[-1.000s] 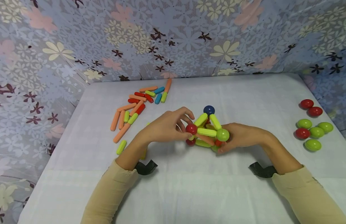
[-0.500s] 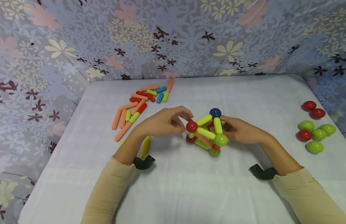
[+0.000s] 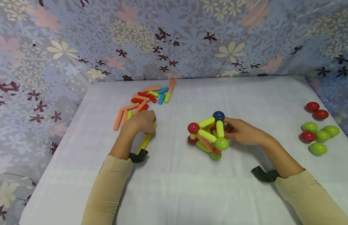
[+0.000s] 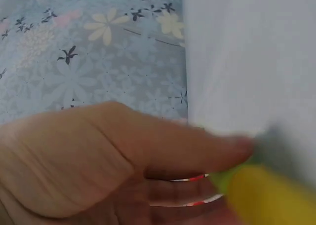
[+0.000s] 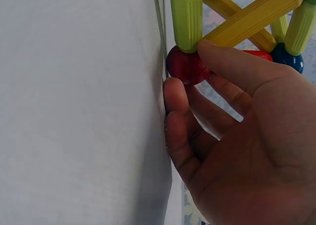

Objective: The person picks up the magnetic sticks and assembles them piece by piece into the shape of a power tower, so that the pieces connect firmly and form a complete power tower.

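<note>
My left hand pinches a yellow rod with a green rod at its end, left of the table's middle. Seen from the left wrist, the thumb lies over the green part and the yellow rod points towards the camera, blurred. A magnetic stick-and-ball structure stands at the centre, built from green, yellow, orange and red rods joined by balls. My right hand holds its right side; in the right wrist view, thumb and fingers close around a dark red ball at a lower corner. A blue ball tops the back corner.
Several loose orange, red, green and blue rods lie at the back left, close beyond my left hand. Loose red balls and green balls sit at the right edge. A floral cloth rises behind the white table.
My left hand has left the structure and moved left to grasp the yellow rod, which has tilted. My right hand has shifted back along the structure's right side, and the structure has turned slightly.
</note>
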`<state>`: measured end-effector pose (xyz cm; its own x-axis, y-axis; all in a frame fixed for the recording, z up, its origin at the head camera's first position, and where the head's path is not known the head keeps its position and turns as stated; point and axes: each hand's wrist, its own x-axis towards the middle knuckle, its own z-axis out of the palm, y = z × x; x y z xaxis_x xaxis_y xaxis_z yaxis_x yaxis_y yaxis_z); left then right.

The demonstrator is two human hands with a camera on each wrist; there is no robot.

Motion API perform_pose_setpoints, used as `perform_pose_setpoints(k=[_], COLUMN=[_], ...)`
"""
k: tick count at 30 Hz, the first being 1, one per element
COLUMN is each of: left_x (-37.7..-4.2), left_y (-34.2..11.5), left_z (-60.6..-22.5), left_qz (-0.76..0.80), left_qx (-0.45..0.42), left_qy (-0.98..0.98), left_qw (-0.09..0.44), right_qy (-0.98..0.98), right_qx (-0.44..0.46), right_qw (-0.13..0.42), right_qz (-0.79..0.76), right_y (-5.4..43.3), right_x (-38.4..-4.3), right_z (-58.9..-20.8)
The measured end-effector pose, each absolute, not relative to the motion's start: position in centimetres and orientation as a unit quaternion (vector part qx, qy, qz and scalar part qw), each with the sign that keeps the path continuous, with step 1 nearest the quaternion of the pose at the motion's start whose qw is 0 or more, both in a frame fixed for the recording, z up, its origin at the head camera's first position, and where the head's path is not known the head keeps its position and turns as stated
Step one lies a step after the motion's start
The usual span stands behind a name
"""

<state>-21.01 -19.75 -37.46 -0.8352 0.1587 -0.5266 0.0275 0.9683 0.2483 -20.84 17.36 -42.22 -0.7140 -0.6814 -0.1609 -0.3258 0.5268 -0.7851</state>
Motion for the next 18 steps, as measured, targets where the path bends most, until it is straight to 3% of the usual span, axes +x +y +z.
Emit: perform_pose_setpoints(k=[6,11,15,18], left_x=[-21.5,-21.7,-21.0,-19.9], left_y=[-19.6,-19.4,-18.5,-17.0], left_z=[-37.8,-38.1,-37.1,-35.7], left_qz=[0.101,0.119,0.227,0.386], left_qx=[0.074,0.088,0.121,0.179], left_qy=[0.973,0.985,0.966,0.905], left_qw=[0.193,0.088,0.019,0.019], right_qy=[0.842,0.839,0.839,0.84], right_qx=[-0.296,-0.299,-0.302,-0.301], right_qw=[0.236,0.236,0.234,0.233], right_qz=[-0.385,-0.389,-0.388,-0.387], right_y=[17.4,17.4,17.4,17.4], right_x=[-20.9,-20.9,-21.0,-21.0], right_z=[-42.2,-42.4,-42.4,-42.4])
